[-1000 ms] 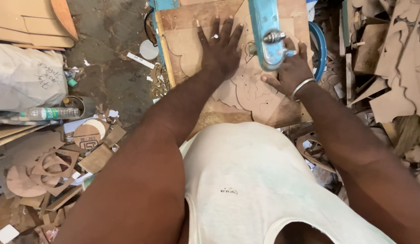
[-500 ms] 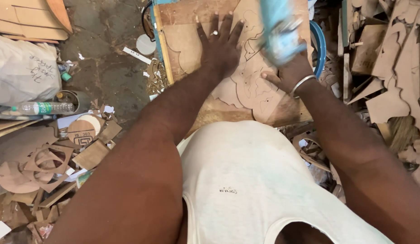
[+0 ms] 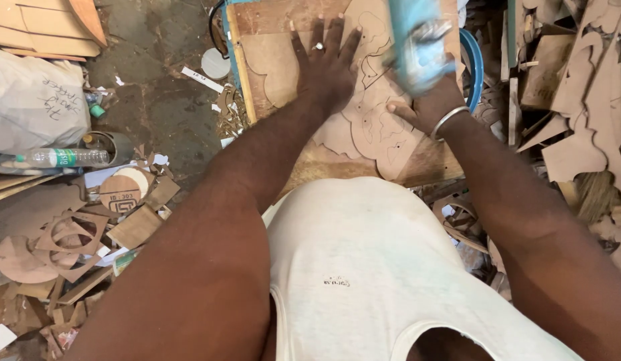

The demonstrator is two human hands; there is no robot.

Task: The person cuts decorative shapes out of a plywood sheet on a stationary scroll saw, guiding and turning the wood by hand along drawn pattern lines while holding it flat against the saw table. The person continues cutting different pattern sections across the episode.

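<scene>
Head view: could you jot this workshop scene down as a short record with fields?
Left hand: flat, fingers spread, pressing on the brown board
Right hand: resting on the cut-out shape, partly hidden by the blurred blue machine arm
Wrist: metal bangle
Floor, left side: plastic bottle, board offcuts, grey sack

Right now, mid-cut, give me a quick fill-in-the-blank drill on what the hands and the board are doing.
1. The left hand lies flat with fingers ____ on the brown board.
2. The right hand wears a metal ____ at the wrist.
3. The blurred machine arm above the right hand is coloured ____.
4. The plastic bottle lies on the ____.

Missing words: spread; bangle; blue; floor
</scene>
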